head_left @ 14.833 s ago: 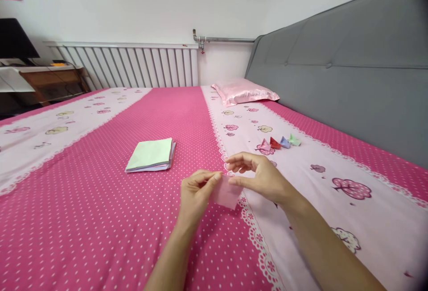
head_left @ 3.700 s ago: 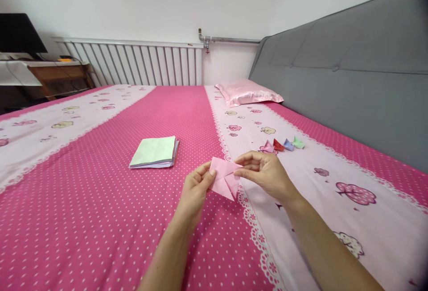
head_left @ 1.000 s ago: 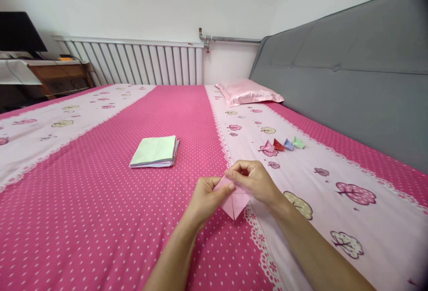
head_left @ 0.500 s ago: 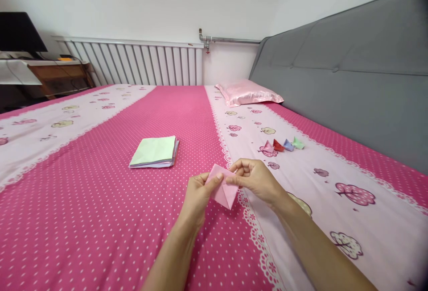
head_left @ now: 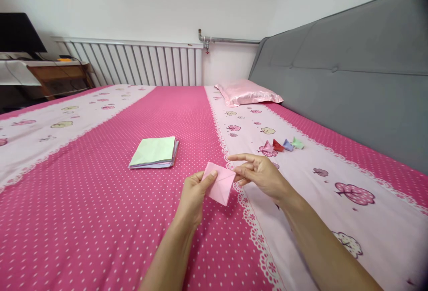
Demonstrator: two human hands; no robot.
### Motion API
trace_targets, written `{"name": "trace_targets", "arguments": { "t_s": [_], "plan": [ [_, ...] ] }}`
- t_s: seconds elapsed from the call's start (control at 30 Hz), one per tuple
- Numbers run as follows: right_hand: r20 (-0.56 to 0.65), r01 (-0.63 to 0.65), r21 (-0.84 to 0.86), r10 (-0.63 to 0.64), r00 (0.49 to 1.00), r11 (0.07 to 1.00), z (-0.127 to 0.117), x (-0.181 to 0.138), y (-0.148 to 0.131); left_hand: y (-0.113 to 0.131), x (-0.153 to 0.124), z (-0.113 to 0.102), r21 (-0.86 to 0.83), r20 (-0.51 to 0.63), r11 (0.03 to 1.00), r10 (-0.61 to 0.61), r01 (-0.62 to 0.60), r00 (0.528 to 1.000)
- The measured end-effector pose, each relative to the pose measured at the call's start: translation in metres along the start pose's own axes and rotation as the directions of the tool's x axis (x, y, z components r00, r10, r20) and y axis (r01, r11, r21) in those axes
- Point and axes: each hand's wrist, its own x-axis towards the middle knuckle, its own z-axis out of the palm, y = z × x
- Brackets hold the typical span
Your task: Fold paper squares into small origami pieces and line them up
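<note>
A folded square of pink paper (head_left: 222, 185) with crease lines is held up above the bed, one corner pointing down toward me. My left hand (head_left: 195, 193) pinches its left side, thumb on top and fingers behind. At the right corner, my right hand (head_left: 262, 176) has its thumb and a bent finger on the paper, while the index finger stretches out above. Off to the right lies a row of small folded paper pieces: a pink one (head_left: 268, 146), a red one (head_left: 277, 145), a blue one (head_left: 288, 145) and a green one (head_left: 297, 143).
A stack of paper squares (head_left: 154, 151), light green on top, lies left of my hands on the pink dotted bedspread (head_left: 100, 201). Farther back are a pink pillow (head_left: 249, 92), a grey headboard (head_left: 344, 54), a white radiator (head_left: 133, 63) and a desk with a monitor (head_left: 18, 34).
The pink paper has shifted slightly left and turned. My right index finger has straightened away from it, and the left thumb has moved back toward the paper's left edge.
</note>
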Motion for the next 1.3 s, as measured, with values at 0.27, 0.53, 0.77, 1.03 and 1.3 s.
{"name": "trace_targets", "arguments": {
  "t_s": [0.27,0.53,0.77,1.03,1.3],
  "plan": [
    [0.186,0.288,-0.216,-0.251,0.950,0.933,-0.007,-0.005,-0.004,0.003,0.002,-0.001,-0.126,-0.061,0.991,-0.043,0.035,0.997],
    [0.097,0.346,-0.331,-0.333,0.938,0.878,0.006,0.001,0.005,0.003,-0.001,0.002,-0.107,0.005,0.991,-0.080,0.080,0.997],
    [0.025,0.333,-0.313,-0.343,0.939,0.889,0.007,0.002,0.007,0.001,-0.001,0.001,-0.079,0.062,0.995,-0.052,0.057,0.997],
    [-0.011,0.248,-0.148,-0.252,0.968,0.957,0.017,0.003,0.010,-0.001,0.000,-0.001,-0.076,0.084,0.996,-0.047,0.054,0.995],
    [-0.087,0.140,0.039,-0.136,0.987,0.989,0.022,0.004,0.017,0.000,-0.001,0.001,-0.036,0.099,0.999,-0.036,0.040,0.994]
  ]
}}
